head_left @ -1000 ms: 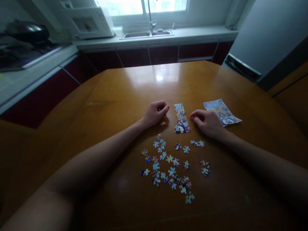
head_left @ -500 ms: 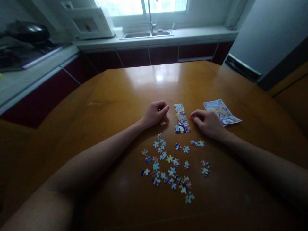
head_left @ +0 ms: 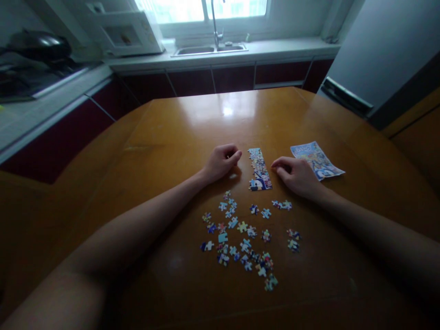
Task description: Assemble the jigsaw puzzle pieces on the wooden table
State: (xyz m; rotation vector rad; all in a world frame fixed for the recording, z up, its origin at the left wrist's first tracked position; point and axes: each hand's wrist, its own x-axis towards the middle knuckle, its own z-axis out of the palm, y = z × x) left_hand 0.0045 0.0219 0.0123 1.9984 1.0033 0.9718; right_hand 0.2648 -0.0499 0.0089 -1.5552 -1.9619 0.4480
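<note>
A partly joined strip of jigsaw puzzle (head_left: 260,169) lies flat on the wooden table, straight along its right side and jagged along its left. Just left of it rests my left hand (head_left: 223,161), curled into a loose fist with nothing visible inside. On the strip's other side, my right hand (head_left: 297,174) lies with fingers bent and thumb tucked close, also showing nothing held. Neither hand touches the strip. Nearer to me are scattered loose puzzle pieces (head_left: 242,227), several of them overlapping or bunched together. A creased printed picture sheet (head_left: 318,160) sits partly behind my right hand.
The glossy wooden table (head_left: 192,123) reaches to a counter with a sink (head_left: 195,50) under the window. A white microwave (head_left: 127,34) stands at the back left, a dark pan (head_left: 37,43) on the stove at far left, a fridge (head_left: 388,50) at right.
</note>
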